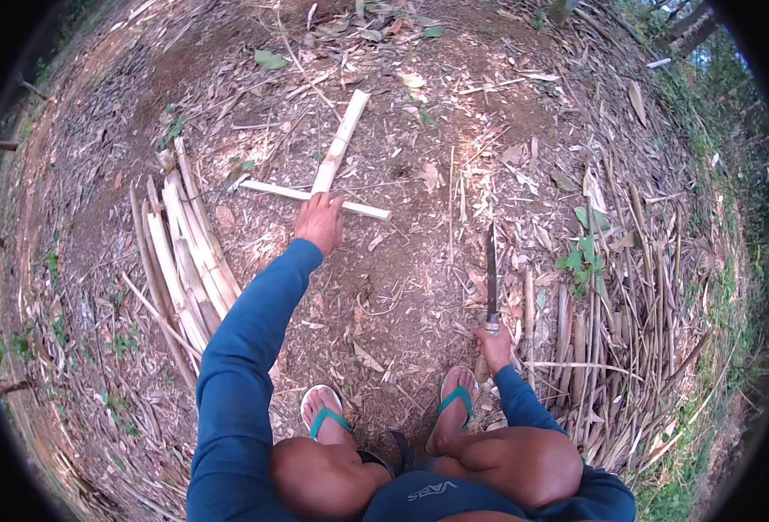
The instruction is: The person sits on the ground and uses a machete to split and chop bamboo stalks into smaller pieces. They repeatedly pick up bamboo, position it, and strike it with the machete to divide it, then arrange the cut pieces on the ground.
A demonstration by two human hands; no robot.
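Note:
My left hand [319,223] reaches forward and grips a thin pale wooden strip [369,210], which lies crosswise on the ground. A wider pale wooden slat [342,143] runs away from me from the same spot, so the two form an upturned T. My fingers cover the place where they meet, so I cannot tell whether they are joined. Low on the right, my right hand [495,346] is closed around the handle of a machete [491,278]. Its long dark blade points away from me, close to the ground.
Split pale poles [188,244] lie bundled at my left. To my right is a large pile of thin sticks [611,322], with a green leafy plant [583,261] beside it. Dry leaves and chips litter the soil. My sandalled feet [325,413] are close below my hands.

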